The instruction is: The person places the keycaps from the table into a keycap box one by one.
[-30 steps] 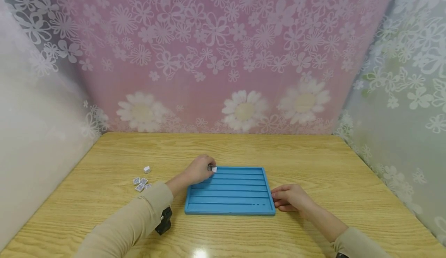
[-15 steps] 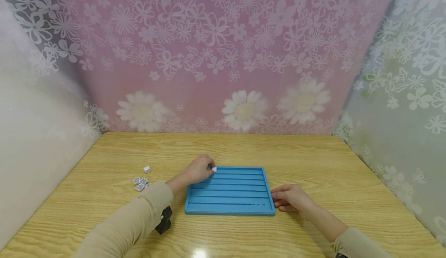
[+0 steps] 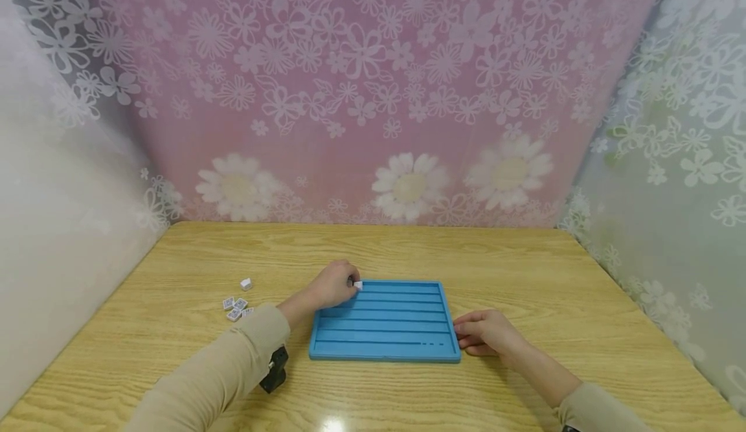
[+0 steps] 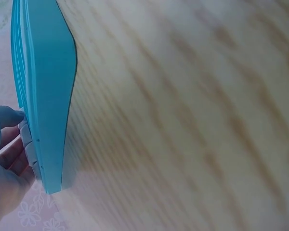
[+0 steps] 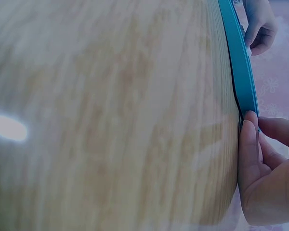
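Observation:
In the head view, a blue tray [image 3: 379, 331] with several parallel grooves lies on the table. My left hand [image 3: 335, 283] is at its far left corner, thumb and fingers on a small white tile [image 3: 358, 285]. Several white tiles [image 4: 26, 135] show in a row along the tray, against the left fingers in the left wrist view; their faces are hidden. At the tray's right edge is my right hand [image 3: 486, 331]. The right wrist view shows its thumb and fingers [image 5: 249, 139] pinching the rim near the corner.
Left of the tray, several loose white tiles [image 3: 235, 313] with dark printed marks lie close together. Another white tile [image 3: 246, 284] sits a little behind them. The wooden table [image 3: 513, 263] meets a pink floral curtain [image 3: 350, 127] at the back.
The tile at my left fingertips has turned slightly, and less of the dark gap beside it shows. My right hand and the tray keep their places.

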Available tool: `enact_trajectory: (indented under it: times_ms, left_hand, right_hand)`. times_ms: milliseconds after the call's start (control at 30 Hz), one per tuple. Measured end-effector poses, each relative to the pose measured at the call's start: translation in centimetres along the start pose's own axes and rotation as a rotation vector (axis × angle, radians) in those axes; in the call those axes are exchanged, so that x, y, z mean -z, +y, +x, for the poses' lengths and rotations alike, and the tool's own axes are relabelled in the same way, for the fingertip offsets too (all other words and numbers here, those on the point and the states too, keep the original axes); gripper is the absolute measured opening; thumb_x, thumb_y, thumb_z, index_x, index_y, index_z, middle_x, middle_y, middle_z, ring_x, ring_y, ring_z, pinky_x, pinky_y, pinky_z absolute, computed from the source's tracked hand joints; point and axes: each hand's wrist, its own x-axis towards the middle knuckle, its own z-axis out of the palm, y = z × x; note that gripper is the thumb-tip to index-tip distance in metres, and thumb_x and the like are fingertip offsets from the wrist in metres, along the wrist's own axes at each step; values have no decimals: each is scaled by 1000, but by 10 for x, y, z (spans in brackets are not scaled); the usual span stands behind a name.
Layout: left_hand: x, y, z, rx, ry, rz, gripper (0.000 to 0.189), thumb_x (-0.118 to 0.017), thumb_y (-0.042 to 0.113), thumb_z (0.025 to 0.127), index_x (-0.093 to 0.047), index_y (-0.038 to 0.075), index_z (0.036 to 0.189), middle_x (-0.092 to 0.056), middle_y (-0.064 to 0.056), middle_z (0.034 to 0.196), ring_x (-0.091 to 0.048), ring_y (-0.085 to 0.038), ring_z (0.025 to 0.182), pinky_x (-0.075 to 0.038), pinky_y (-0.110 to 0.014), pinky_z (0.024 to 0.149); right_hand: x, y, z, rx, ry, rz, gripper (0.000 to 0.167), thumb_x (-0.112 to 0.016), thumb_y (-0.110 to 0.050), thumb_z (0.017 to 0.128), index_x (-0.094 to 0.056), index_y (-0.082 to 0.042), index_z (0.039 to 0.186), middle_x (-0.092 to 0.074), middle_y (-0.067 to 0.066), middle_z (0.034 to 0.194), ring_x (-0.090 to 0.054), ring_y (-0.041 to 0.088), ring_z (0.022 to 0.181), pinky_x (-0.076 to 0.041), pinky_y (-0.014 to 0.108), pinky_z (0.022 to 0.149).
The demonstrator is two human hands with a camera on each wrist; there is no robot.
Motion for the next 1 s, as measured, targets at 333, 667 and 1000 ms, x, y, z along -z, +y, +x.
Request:
enact_trajectory:
  times_ms: [333,667,1000]
  left_hand:
    - [0,1,-2,26,-11,6,11,-63,6,86,-66,2,97,-57,-7,95,-50,-18,82,-46,-32,70]
    - [0,0,-1,29,-4,25,11,-64,6,85,-66,3,96,-57,-8,95,-52,-20,85,-47,-34,73]
    - [8,-9,-4,48,36,-52,27,-65,11,86,-63,-2,110,-58,-13,110,-56,-27,101,-48,-39,81]
  right_hand:
    - [-1,2,1,-3,0,4,27,-60,-4,87,-60,12,109,-66,6,72,-62,12,60,-53,26,57]
    - [-2,1,2,-1,1,-1,27,-60,-4,87,-61,11,109,-67,6,73,-63,12,61,-53,26,58]
    - [1,2,1,12,-7,2,29,-60,-4,87,-59,12,111,-66,5,73,-63,12,62,-53,26,59]
